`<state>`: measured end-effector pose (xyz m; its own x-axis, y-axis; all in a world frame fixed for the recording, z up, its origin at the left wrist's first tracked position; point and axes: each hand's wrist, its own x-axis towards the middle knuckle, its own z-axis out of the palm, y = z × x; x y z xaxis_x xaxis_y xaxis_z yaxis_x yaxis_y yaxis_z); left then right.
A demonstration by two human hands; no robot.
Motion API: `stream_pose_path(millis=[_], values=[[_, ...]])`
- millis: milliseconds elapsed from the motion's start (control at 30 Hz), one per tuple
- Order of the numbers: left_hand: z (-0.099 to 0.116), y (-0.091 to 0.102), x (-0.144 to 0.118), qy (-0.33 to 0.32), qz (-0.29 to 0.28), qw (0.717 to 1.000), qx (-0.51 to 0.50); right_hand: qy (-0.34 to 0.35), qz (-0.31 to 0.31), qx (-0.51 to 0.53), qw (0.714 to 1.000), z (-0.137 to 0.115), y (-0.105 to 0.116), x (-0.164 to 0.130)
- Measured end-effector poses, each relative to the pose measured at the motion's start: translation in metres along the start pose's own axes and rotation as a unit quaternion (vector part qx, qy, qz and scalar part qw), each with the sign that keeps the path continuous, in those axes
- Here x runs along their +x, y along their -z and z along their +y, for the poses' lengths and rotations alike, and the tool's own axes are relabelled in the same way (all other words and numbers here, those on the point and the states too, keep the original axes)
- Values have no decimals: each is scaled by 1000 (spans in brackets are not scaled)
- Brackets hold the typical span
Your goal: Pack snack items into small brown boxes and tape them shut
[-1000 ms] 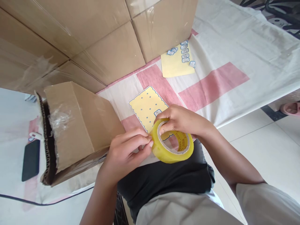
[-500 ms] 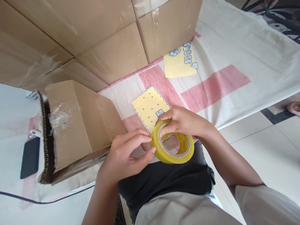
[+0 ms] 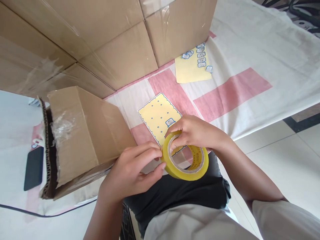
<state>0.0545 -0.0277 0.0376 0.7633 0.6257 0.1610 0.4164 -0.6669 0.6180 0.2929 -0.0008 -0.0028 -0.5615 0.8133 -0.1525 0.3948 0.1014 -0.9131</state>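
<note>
A yellow roll of packing tape (image 3: 185, 175) is tilted in front of my body, over my lap. My right hand (image 3: 191, 133) grips its upper left rim, with fingers hooked inside the ring. On the roll's left outer side rest the thumb and fingertips of my left hand (image 3: 136, 168); whether a tape end lies between them is hidden. Behind the roll, partly covered by it and my right hand, a yellow patterned card (image 3: 157, 115) with one small blue-edged sticker (image 3: 170, 122) lies on the pink and white tablecloth (image 3: 232, 90).
Large taped cardboard boxes (image 3: 120, 53) stand at the back. An opened carton (image 3: 87, 130) is left of my hands, with a dark phone (image 3: 33, 168) beyond it and a black cable (image 3: 47, 216) nearby. A yellow sticker sheet (image 3: 188, 71) lies at the boxes' base.
The tape roll has dropped slightly, and both hands stay at the same places on it. My left hand has shifted a little downward. The view has moved slightly.
</note>
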Motion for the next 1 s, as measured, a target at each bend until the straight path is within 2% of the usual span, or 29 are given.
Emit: stream_pose_path(millis=[167,300,533,800,1000], values=[[-3,9,1,-16,-84,996,19,2,-12,-36,999,-1,0,3],[-4,12,2,-26,-108,993,35,9,-19,-42,999,-2,0,3],[-2,9,3,-27,-104,992,63,24,-22,-39,999,2,1,4],[1,5,-3,-1,-70,997,16,3,-19,-33,999,-1,-1,2],[4,5,-5,2,-75,996,55,-5,-12,-36,999,-3,-2,1]])
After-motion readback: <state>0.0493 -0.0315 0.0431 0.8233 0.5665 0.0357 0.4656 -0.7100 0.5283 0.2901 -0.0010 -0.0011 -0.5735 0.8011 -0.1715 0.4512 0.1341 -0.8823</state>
